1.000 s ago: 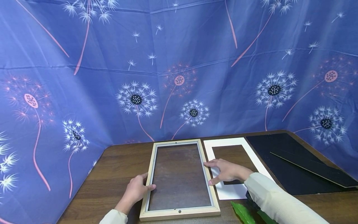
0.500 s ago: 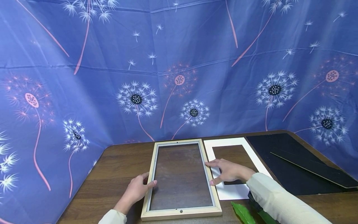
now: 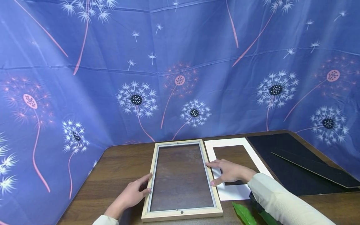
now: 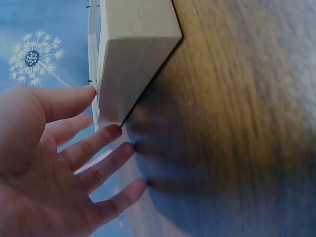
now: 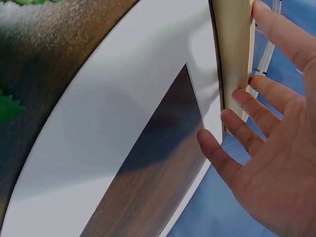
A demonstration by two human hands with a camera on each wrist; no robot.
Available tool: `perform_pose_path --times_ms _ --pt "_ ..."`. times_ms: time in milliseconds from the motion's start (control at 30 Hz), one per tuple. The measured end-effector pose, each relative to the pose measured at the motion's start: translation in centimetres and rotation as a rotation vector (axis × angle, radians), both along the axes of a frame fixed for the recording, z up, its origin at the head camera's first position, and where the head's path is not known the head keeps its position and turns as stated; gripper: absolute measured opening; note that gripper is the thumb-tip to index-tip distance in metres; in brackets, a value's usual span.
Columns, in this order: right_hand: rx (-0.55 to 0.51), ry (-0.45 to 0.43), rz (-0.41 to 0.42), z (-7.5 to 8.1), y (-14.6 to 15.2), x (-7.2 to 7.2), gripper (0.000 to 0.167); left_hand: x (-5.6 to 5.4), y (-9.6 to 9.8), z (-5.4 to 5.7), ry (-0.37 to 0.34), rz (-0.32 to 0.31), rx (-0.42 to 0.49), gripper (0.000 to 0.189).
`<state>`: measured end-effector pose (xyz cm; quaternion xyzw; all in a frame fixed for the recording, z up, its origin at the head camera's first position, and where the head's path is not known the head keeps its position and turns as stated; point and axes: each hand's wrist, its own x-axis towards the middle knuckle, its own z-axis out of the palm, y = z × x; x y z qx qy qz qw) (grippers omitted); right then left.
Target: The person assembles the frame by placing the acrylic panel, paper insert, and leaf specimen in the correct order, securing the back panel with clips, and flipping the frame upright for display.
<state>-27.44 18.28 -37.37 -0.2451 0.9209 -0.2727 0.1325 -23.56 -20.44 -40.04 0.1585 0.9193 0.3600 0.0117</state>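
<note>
1. A pale wooden picture frame [image 3: 182, 214] lies flat on the wood-grain table [image 3: 121, 165], between the two hands.
2. The left hand [image 3: 127, 196] is at the frame's left rail — fingers spread and relaxed, thumb tip touching the edge.
3. The right hand [image 3: 231, 171] reaches over the white mat board [image 3: 232, 194], fingers loosely extended and apart, thumb and index fingertip touching the right rail.
4. The mat board lies just beside the frame; a black board [image 3: 274, 143] lies farther right.
5. A green leaf [image 3: 244, 213] sits near the right sleeve [image 3: 281, 197].
</note>
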Motion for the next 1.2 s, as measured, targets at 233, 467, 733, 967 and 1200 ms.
perform_pose_path --times_ms 233,467,733,967,1200 --pt "0.006 0.006 -0.008 0.3 0.3 0.1 0.079 0.1 0.2 0.5 -0.052 0.017 -0.070 0.048" --pt "-0.002 0.023 0.005 0.3 0.5 0.2 0.078 0.1 0.6 0.7 -0.084 0.027 -0.127 0.049" --pt "-0.019 0.033 0.015 0.6 0.9 0.3 0.073 -0.1 0.8 1.0 -0.123 0.025 -0.184 0.049" --pt "-0.050 0.060 -0.051 1.0 1.5 0.2 0.064 0.0 0.7 1.7 -0.191 0.004 -0.210 0.054" --pt "-0.095 0.068 -0.110 1.6 2.4 0.7 0.059 0.1 0.5 2.1 -0.221 -0.014 -0.238 0.058"
